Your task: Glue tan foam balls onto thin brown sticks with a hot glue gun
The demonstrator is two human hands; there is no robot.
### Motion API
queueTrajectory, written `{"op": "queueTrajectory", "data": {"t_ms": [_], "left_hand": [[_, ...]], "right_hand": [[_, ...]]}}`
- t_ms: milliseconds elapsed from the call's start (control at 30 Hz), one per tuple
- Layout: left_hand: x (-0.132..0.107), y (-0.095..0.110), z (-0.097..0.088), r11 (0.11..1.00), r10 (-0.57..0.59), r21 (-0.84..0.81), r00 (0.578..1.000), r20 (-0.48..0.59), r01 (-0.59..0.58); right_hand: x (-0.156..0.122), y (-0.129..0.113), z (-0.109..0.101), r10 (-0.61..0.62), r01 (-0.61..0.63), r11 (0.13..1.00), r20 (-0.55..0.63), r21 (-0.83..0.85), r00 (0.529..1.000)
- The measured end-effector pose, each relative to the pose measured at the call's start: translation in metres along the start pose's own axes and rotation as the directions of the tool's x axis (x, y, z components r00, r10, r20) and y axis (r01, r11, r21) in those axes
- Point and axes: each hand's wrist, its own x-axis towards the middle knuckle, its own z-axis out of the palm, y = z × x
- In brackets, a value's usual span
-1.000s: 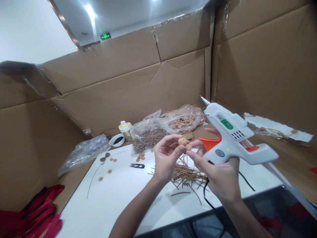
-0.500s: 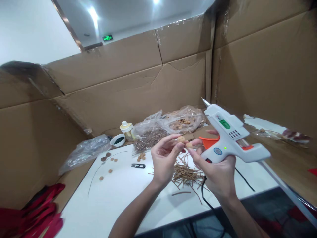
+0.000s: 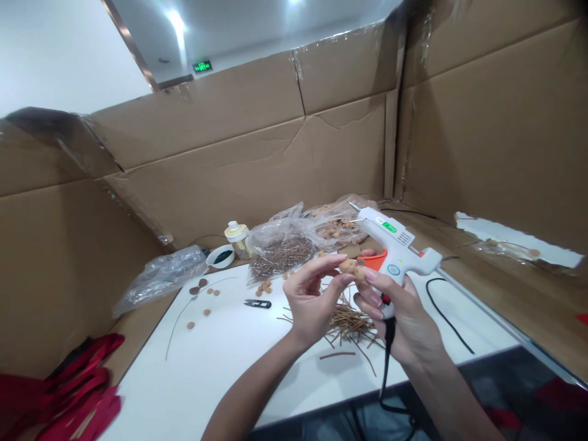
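Note:
My left hand [image 3: 312, 300] pinches a small cluster of tan balls [image 3: 350, 267] between thumb and fingertips. My right hand [image 3: 399, 312] is shut around the grip of a white hot glue gun [image 3: 390, 236] with an orange trigger. Its fingertips sit right beside the balls, and the gun's metal nozzle points up and to the left, behind the cluster. A black cord [image 3: 388, 349] hangs down from the gun's base. Below my hands, a loose pile of thin brown twigs [image 3: 349, 324] lies on the white table [image 3: 184, 392].
Small snips [image 3: 257, 304], brown discs [image 3: 202, 291] and a thin curved stem [image 3: 184, 318] lie on the table. Behind stand plastic bags of twigs [image 3: 280, 257] and balls [image 3: 337, 226], a bottle [image 3: 236, 239] and a bead bowl [image 3: 220, 257]. Cardboard walls [image 3: 229, 177] surround the table.
The glue gun has moved left and away from me, now looking smaller, and its nozzle is closer to the balls. My left hand and the balls have shifted slightly right.

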Motion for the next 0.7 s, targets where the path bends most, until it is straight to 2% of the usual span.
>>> {"op": "queueTrajectory", "data": {"t_ms": [200,333,467,567,700], "left_hand": [[-0.001,-0.001,0.003,0.999,-0.027,-0.024,0.999,-0.023,0.027],[-0.003,-0.002,0.005,0.978,-0.105,-0.176,0.994,0.027,0.108],[-0.003,-0.001,0.006,0.923,-0.198,-0.317,0.976,0.093,0.217],[-0.001,0.003,0.006,0.895,-0.262,-0.352,0.962,0.082,0.274],[0.007,0.006,0.002,0.879,-0.289,-0.384,0.956,0.040,0.282]], "right_hand": [[-0.006,0.001,0.003,-0.036,0.036,0.999,-0.044,-0.007,0.998],[-0.007,0.004,0.003,-0.083,0.078,0.993,-0.056,-0.089,0.995],[-0.007,0.006,0.002,-0.190,0.173,0.964,-0.068,-0.203,0.979],[-0.010,0.004,0.002,-0.237,0.211,0.938,-0.066,-0.276,0.969],[-0.016,-0.003,-0.002,-0.220,0.204,0.940,-0.029,-0.272,0.975]]}}
